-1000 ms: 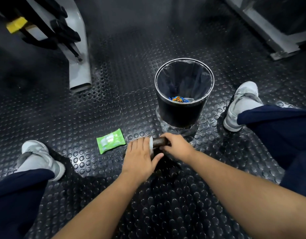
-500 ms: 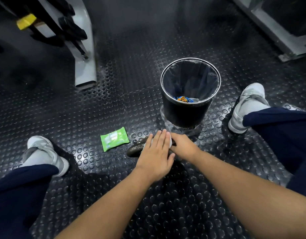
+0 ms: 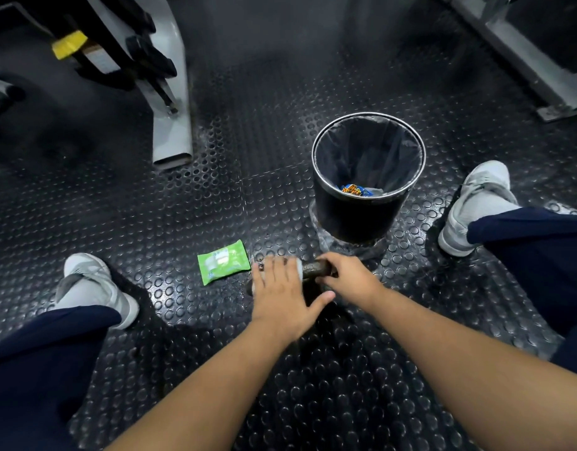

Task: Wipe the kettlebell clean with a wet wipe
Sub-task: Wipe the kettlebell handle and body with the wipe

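Kettlebell (image 3: 314,268) sits on the floor (image 3: 215,190), just in front of the bin (image 3: 355,219), on the person's side of it. Both hands hide most of it. Only a short stretch of dull, dark handle shows between them; the body of the kettlebell cannot be made out.

Left hand (image 3: 280,294): palm down, fingers straight and together, laid flat over a white wet wipe (image 3: 299,266) and pressing it onto the kettlebell. The wipe shows only as a pale edge past the fingers. This hand is blurred.

Right hand (image 3: 349,276): fingers curled round the handle, gripping the end nearest the bin's base.

Bin: round, black, upright, with a bright metal rim and a dark liner. A blue and orange wrapper (image 3: 353,189) lies at the bottom. Clear plastic is bunched under its base.

Green wipe pack (image 3: 223,262): flat on the floor, left of the bin and nearer the person, just beside the left hand's fingertips.

Floor: black rubber with raised round studs.

Right shoe (image 3: 475,203), grey, is near the bin on its right. Left shoe (image 3: 92,284), grey, is well left of the bin and nearer the person. Navy trouser legs run down to both.

A grey machine frame (image 3: 173,92) with a yellow tag (image 3: 67,43) stands beyond the bin to the left. A second grey frame (image 3: 524,60) stands beyond it to the right.
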